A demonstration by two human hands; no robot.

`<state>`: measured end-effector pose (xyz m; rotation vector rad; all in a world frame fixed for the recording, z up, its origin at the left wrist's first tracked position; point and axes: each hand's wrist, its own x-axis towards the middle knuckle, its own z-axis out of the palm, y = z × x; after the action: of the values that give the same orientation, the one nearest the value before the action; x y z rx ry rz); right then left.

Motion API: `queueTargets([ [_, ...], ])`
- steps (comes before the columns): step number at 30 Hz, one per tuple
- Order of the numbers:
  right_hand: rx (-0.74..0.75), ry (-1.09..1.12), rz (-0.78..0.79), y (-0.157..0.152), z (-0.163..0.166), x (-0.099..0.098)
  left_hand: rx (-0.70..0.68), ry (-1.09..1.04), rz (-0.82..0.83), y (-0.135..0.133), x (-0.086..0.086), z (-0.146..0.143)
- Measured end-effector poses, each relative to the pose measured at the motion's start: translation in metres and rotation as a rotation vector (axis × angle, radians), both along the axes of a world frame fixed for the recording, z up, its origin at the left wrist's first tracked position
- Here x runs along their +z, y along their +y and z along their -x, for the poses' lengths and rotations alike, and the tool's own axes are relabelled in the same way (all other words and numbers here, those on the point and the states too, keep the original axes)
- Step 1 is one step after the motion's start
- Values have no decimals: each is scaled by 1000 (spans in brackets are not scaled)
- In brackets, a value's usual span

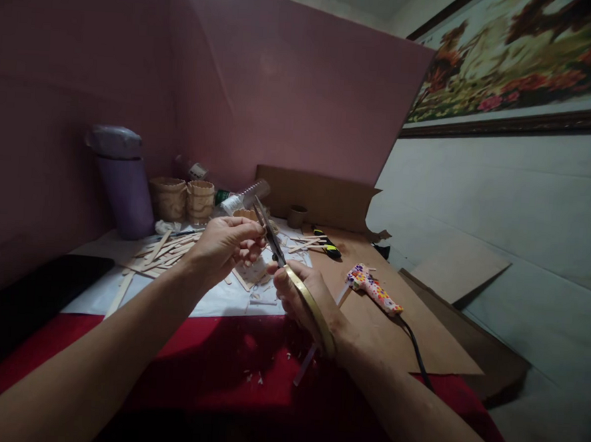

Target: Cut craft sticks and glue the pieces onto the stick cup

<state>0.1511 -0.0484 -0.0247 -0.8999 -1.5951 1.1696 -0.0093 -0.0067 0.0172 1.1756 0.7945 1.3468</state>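
My right hand is closed round the gold handles of a pair of scissors, whose blades point up and away toward my left hand. My left hand is pinched on a small piece of wood at the blade tips, too small to make out clearly. Both hands hover over a white sheet strewn with flat wooden craft sticks and offcuts.
A flower-patterned glue gun with a black cord lies on brown cardboard to the right. A purple flask, two small stick-built baskets, a clear bottle and a black-yellow tool stand behind. Red cloth covers the near table.
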Motion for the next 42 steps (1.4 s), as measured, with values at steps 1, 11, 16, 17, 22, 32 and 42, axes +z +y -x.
queueTargets([
  [1, 0, 4, -4, 1, 0, -2, 0, -2, 5, 0, 0, 0],
  [11, -77, 40, -12, 1, 6, -5, 6, -46, 25, -2, 2, -3],
  [16, -138, 4, -57, 1, 9, -4, -3, -56, 16, -1, 1, -2],
  [17, -153, -2, -55, 1, 10, -4, -6, -59, 14, -1, 1, -2],
  [22, -169, -7, -47, -1, 11, -3, -23, -72, 9, 0, 0, -2],
  [32, -86, -46, -45, 5, 5, -4, -22, -63, 22, -1, 4, 0],
  [42, -54, 87, 21, 3, 7, -6, -55, -26, 7, 0, 1, -2],
])
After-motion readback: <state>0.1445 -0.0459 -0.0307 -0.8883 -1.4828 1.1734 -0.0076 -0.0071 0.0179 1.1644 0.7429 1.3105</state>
